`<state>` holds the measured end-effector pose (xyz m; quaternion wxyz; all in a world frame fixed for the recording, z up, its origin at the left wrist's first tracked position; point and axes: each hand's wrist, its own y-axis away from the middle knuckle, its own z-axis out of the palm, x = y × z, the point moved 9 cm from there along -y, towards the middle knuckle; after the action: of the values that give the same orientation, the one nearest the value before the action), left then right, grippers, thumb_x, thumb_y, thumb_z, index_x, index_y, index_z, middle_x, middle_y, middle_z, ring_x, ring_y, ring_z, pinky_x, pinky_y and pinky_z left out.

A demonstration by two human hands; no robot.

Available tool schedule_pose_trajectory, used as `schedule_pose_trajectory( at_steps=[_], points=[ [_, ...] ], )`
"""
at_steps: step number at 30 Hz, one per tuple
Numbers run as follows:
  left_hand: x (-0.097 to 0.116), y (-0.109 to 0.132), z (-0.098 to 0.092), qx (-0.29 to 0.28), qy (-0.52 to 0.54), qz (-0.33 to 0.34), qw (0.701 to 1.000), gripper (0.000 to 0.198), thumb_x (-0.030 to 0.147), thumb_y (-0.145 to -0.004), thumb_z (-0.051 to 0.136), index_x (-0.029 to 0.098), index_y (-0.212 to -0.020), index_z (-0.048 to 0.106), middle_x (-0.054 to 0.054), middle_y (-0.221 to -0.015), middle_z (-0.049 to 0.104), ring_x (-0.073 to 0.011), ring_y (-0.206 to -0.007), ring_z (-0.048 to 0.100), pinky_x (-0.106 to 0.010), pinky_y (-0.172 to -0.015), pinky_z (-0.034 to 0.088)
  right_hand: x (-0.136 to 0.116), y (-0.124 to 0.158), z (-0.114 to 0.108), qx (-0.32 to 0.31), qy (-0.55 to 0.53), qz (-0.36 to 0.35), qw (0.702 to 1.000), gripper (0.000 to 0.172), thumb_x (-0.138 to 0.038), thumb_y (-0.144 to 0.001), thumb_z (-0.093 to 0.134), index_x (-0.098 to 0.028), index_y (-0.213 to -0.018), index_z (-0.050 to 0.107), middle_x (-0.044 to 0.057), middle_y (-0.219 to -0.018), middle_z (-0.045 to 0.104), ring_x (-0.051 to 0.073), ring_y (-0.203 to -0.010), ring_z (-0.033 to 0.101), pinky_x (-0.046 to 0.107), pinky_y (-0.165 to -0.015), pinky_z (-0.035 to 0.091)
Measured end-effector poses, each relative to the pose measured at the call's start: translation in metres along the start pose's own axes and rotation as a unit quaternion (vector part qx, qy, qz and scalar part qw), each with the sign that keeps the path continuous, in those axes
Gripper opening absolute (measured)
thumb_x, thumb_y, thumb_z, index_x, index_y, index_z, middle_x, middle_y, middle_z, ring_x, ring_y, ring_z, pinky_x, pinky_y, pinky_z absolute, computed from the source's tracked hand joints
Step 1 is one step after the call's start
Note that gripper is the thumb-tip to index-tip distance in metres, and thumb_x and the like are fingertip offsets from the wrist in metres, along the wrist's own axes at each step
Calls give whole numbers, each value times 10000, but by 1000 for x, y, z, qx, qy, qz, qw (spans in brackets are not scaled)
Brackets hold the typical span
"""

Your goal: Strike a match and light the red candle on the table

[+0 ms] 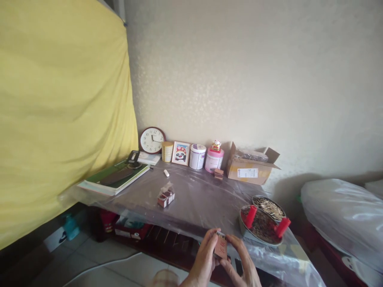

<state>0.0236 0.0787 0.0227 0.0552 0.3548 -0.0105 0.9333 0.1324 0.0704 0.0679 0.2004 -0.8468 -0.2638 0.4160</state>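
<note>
Low in the view, near the table's front edge, I hold a small brown matchbox (pixel 220 246) with red characters on its face. Pale matchsticks seem to show at its upper end, where the tray is partly out. My left hand (pixel 205 259) is closed round the left side of the box. At its right side, my right hand (pixel 243 263) has the forefinger by the upper corner and the thumb at the bottom. To the right stand a metal bowl (pixel 243 235) of dark bits with two red candles (pixel 250 216), and a second bowl holding many matchsticks (pixel 269 208).
A wrapped pack of matchboxes (pixel 166 198) lies mid-table (pixel 194 199). Along the wall stand a clock (pixel 152 139), a panda picture (pixel 181 153), tins (pixel 197 156) and a cardboard box (pixel 247 175). Books (pixel 113 185) lie left beside a yellow curtain (pixel 66 99).
</note>
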Motion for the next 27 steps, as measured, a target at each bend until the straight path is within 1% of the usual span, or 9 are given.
schedule_pose_trajectory(
  at_steps=[3, 9, 11, 13, 15, 19, 21, 23, 27],
  points=[
    [1, 2, -3, 6, -25, 4, 1000, 305, 442, -784, 581, 228, -1001, 568, -40, -945, 599, -203, -865, 541, -301, -680, 446, -3, -3, -1, 6, -31, 13, 999, 417, -362, -759, 676, -244, -1153, 607, 60, -1167, 631, 258, -1085, 596, 312, -922, 490],
    [3, 3, -10, 5, -127, 29, 991, 306, 478, -838, 477, 199, -882, 595, -38, -884, 605, -199, -843, 538, -291, -684, 430, -5, -3, -3, -6, -56, 65, 996, 351, -364, -728, 690, -241, -1056, 661, 65, -1098, 653, 272, -1051, 598, 336, -916, 483],
    [7, 3, -12, 16, -167, 32, 985, 331, 483, -843, 467, 192, -918, 604, -58, -936, 620, -218, -900, 548, -309, -739, 431, -5, -3, -6, 2, -52, 64, 997, 339, -363, -731, 688, -241, -1047, 662, 60, -1083, 657, 264, -1034, 605, 323, -911, 484],
    [14, 5, -11, 29, -197, 43, 979, 355, 470, -834, 495, 194, -1033, 596, -81, -1061, 617, -237, -993, 545, -326, -814, 419, -3, -3, -10, 19, -46, 60, 997, 328, -356, -740, 681, -240, -1046, 657, 55, -1078, 658, 254, -1026, 610, 310, -909, 485],
    [20, 7, -4, 7, -208, 52, 977, 395, 439, -804, 564, 191, -1110, 571, -99, -1106, 623, -248, -1027, 550, -344, -860, 408, 3, -3, -15, 34, -41, 65, 996, 307, -351, -751, 671, -238, -1036, 655, 51, -1072, 660, 245, -1019, 614, 300, -901, 490],
    [21, 8, 14, -72, -203, 58, 975, 408, 376, -739, 673, 171, -1079, 578, -95, -945, 679, -234, -917, 594, -360, -836, 419, 18, 1, -19, 27, -71, 102, 992, 324, -386, -744, 673, -222, -1023, 659, 67, -1071, 663, 249, -1023, 614, 313, -905, 494],
    [19, 5, 13, -70, -197, 57, 976, 391, 370, -723, 693, 164, -1040, 594, -90, -915, 681, -219, -872, 600, -348, -804, 422, 26, 4, -17, 10, -120, 137, 983, 374, -408, -738, 679, -210, -1055, 650, 81, -1118, 652, 255, -1063, 601, 315, -928, 484],
    [16, 2, 7, -49, -191, 50, 979, 372, 381, -709, 705, 152, -988, 615, -91, -902, 679, -207, -837, 599, -336, -778, 422, 35, 6, -14, -1, -188, 180, 966, 421, -424, -736, 685, -208, -1094, 636, 84, -1169, 639, 257, -1115, 580, 299, -942, 476],
    [7, -4, -6, -2, -112, 13, 994, 361, 394, -685, 723, 147, -932, 635, -84, -914, 674, -190, -832, 600, -327, -795, 422, 53, 9, -17, 46, -290, 261, 920, 402, -431, -683, 741, -213, -1016, 685, 64, -1112, 680, 264, -1112, 588, 263, -943, 477]
  ],
)
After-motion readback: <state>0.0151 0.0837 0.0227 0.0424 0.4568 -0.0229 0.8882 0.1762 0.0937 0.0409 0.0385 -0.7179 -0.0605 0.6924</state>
